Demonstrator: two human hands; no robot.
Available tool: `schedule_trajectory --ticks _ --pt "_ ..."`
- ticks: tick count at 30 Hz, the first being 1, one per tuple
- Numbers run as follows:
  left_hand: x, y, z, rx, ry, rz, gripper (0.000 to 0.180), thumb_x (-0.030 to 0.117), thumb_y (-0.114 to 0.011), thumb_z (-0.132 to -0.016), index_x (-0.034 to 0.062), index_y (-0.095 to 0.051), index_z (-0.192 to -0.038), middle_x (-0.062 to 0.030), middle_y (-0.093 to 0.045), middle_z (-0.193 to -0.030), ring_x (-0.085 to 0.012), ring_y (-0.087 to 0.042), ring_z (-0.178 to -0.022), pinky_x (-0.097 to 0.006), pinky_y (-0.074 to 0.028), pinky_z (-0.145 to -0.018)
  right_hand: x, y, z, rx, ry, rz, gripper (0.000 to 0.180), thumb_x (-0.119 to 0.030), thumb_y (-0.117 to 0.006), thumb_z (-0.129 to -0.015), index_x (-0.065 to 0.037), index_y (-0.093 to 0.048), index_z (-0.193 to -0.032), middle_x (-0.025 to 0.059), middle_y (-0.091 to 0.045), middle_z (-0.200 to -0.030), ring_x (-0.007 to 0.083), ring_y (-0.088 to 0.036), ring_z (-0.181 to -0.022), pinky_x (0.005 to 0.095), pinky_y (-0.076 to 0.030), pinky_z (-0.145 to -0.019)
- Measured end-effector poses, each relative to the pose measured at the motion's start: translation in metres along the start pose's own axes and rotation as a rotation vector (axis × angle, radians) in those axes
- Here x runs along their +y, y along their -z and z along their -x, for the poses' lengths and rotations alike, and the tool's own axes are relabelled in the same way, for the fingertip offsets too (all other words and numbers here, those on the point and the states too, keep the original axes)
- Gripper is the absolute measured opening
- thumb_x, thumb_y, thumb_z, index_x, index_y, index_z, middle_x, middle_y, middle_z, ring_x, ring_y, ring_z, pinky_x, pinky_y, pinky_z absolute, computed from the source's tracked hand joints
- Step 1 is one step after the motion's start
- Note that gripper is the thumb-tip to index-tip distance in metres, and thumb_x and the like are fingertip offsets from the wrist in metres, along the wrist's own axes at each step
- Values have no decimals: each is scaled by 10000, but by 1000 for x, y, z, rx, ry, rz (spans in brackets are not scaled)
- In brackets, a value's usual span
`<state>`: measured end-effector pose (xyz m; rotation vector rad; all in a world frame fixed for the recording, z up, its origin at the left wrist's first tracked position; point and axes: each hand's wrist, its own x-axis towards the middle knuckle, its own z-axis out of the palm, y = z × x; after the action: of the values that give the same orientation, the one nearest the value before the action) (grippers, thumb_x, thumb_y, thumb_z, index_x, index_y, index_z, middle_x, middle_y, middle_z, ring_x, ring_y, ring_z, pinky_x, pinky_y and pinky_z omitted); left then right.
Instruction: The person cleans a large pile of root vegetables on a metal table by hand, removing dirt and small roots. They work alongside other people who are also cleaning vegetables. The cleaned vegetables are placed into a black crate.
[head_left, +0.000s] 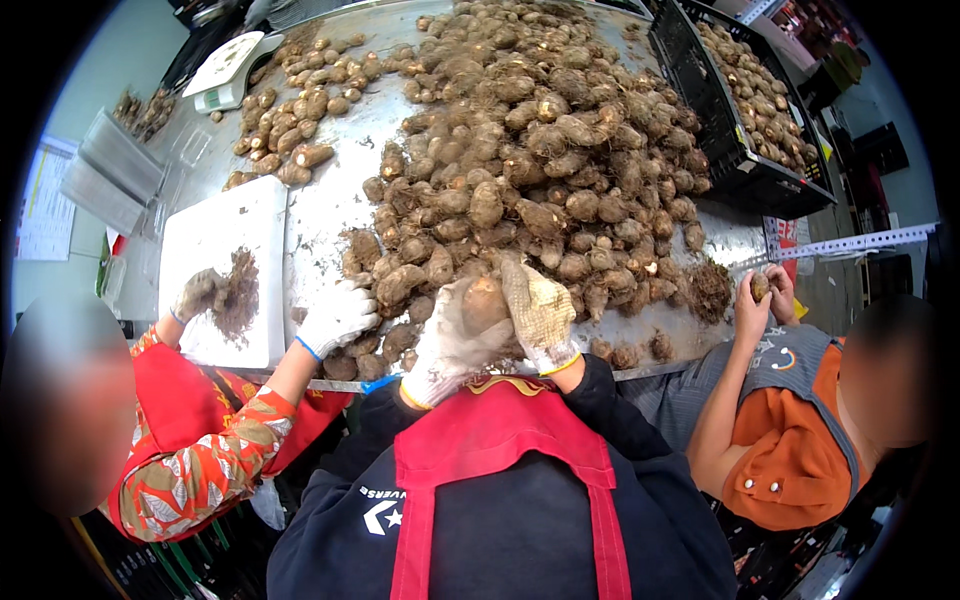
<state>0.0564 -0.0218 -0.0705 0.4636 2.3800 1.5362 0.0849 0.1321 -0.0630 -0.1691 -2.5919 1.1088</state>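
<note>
At the near edge of the metal table I hold a brown taro root (485, 305) between both gloved hands. My left hand (452, 338), in a white glove slightly smeared by motion, is wrapped round its left and lower side. My right hand (541, 318), in a yellowed textured glove, presses against its right side. Just beyond my hands rises a large heap of hairy taro roots (545, 150), with a few loose ones lying close by on either side.
To the left, a co-worker's gloved hands reach by a white board (220, 215) with root fibres on it. At right, another person's bare hands hold a small taro. A black crate (790, 190) of taros, a white scale (225, 65) and sorted taros (290, 135) stand farther back.
</note>
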Motion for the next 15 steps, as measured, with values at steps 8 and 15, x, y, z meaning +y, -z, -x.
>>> schedule_trajectory --ticks 8,15 --pt "14 4 -12 -224 63 627 536 117 -625 -912 28 -403 -1392 -112 -563 -1237 -180 -556 -1127 -277 -463 -936 -23 33 -2 162 221 274 137 -147 -612 -920 -65 -698 -989 147 -662 -859 313 -648 -692 415 -488 -569" --pt "3 8 -16 -106 -82 482 510 264 -552 -950 6 -423 -1370 -116 -561 -1266 -207 -552 -1163 -304 -467 -956 -32 41 12 67 547 202 65 -112 -681 -858 -48 -680 -848 118 -645 -700 309 -634 -578 365 -504 -514"
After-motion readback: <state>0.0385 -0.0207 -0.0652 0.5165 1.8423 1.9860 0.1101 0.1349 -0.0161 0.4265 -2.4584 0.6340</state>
